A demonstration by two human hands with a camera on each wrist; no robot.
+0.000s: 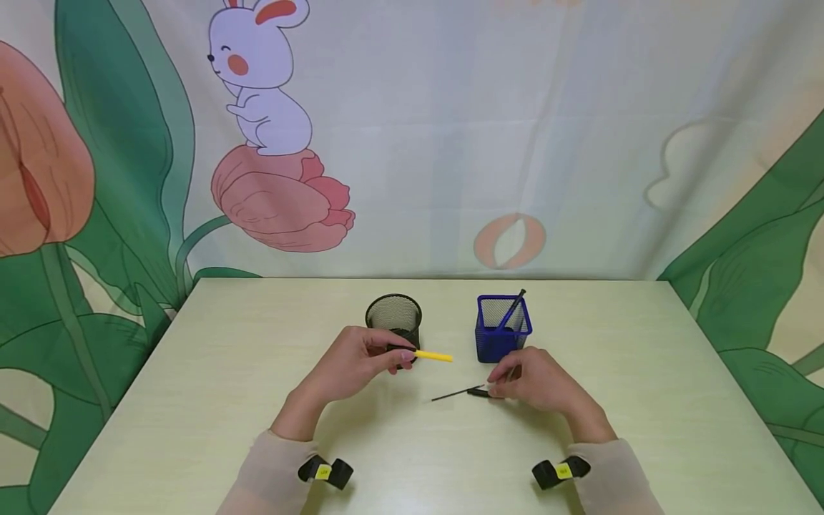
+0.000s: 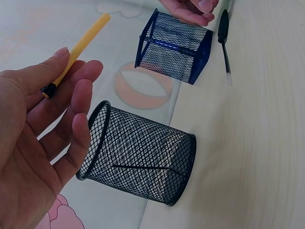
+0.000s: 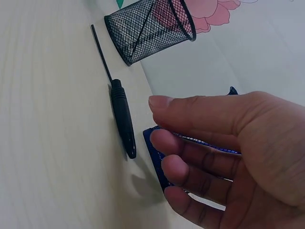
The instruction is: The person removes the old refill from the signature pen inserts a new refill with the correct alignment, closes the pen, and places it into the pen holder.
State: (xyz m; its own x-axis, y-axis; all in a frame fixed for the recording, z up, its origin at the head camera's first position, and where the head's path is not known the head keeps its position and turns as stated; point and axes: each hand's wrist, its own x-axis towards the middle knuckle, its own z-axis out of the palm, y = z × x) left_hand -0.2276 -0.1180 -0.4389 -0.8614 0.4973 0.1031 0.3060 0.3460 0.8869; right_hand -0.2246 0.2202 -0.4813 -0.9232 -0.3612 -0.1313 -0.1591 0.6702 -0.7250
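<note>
My left hand point(image 1: 352, 365) pinches a yellow pen barrel point(image 1: 434, 355) with a black end, between thumb and fingers, above the table near the black mesh cup point(image 2: 143, 152). On the table lies a black pen tip section point(image 3: 124, 119), tapered and ribbed, with a thin dark refill point(image 3: 101, 52) sticking out of it towards the left. Just beside that piece is my right hand point(image 1: 537, 379), its fingers loosely bent and apart from the thumb. Nothing shows between them in the right wrist view.
A blue square mesh pen holder point(image 1: 502, 347) stands behind my right hand, with a blue pen point(image 1: 513, 309) leaning in it. Through the black cup's mesh a thin dark stick point(image 2: 140, 167) shows. The pale table point(image 1: 257, 315) ends at a printed curtain point(image 1: 412, 143).
</note>
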